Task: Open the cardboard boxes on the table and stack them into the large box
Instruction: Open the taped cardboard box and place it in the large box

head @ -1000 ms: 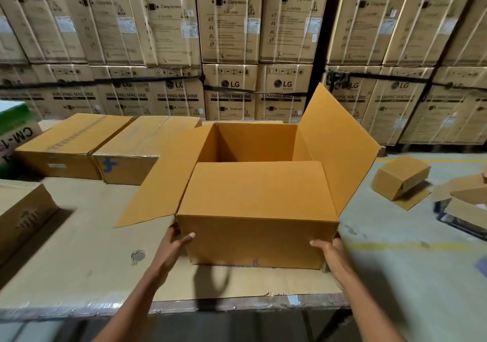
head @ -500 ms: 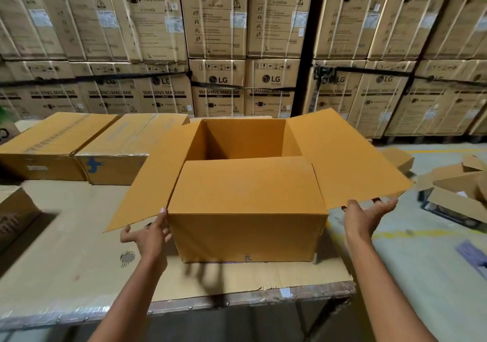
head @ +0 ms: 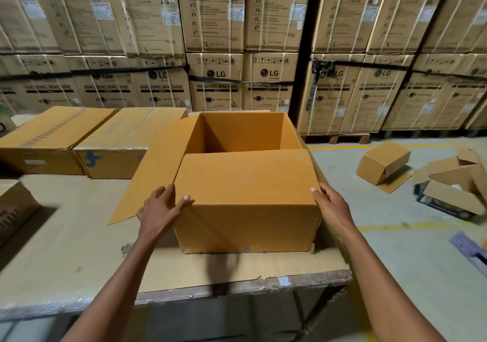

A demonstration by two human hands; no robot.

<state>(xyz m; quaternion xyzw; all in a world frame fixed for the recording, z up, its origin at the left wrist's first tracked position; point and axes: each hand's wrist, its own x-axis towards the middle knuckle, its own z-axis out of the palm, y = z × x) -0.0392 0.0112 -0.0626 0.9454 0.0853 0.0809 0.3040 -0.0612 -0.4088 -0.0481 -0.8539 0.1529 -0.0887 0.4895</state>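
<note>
A large brown cardboard box (head: 247,225) stands open-topped near the table's front edge. Its near flap (head: 245,175) lies folded inward over the opening. Its left flap (head: 155,173) spreads out to the left, and the right flap hangs down the right side, mostly hidden. My left hand (head: 160,210) holds the near flap's left corner, thumb on top and fingers against the side. My right hand (head: 332,207) grips the right corner the same way. Two closed boxes (head: 52,131) (head: 123,141) lie side by side at the table's back left.
The table (head: 66,249) is covered in cardboard sheet. Another box (head: 13,207) juts in at the left edge. On the floor to the right lie a small tipped box (head: 382,162) and a heap of opened boxes (head: 453,183). Stacked washing-machine cartons (head: 216,86) wall the back.
The box's right flap swung from upright down to the right side. Both hands rose from the box's lower corners, went out to the flaps, and now hold the near flap's corners.
</note>
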